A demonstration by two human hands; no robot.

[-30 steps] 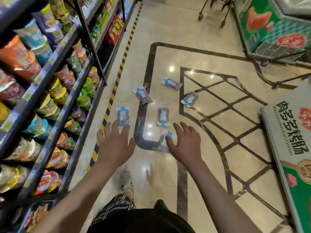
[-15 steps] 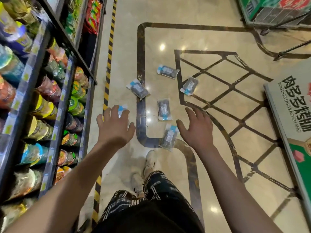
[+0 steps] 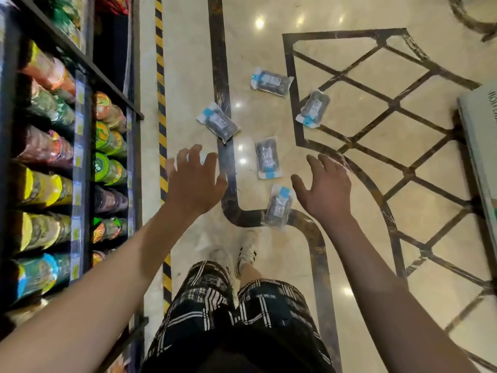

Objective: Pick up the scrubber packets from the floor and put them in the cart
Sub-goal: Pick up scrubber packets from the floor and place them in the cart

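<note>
Glossy beige marble floor (image 3: 269,44) with dark inlaid lines fills the middle of the frame, and on it we count 5 clear scrubber packets plainly visible, each with a grey pad inside and a blue band at one end. Nearest our shoes, the lowest packet (image 3: 279,205) lies across the dark curved inlay at centre frame; above it sits the middle packet (image 3: 267,157), then the left packet (image 3: 219,122) touching the dark vertical stripe, the top packet (image 3: 271,82), and the right packet (image 3: 313,109) on the edge of the lattice pattern. Our left hand (image 3: 195,181) hovers left of centre, fingers spread and slightly bent, holding nothing; a bit of pale blue shows between its fingers, and we cannot tell what it is. Our right hand (image 3: 326,189) hangs just right of the lowest packet, fingers apart and relaxed, not touching it. Shelves of cup noodles (image 3: 67,157) run down the left side, bordered by yellow-black hazard tape (image 3: 161,103). A printed carton (image 3: 481,146) sits at the right edge.
</note>
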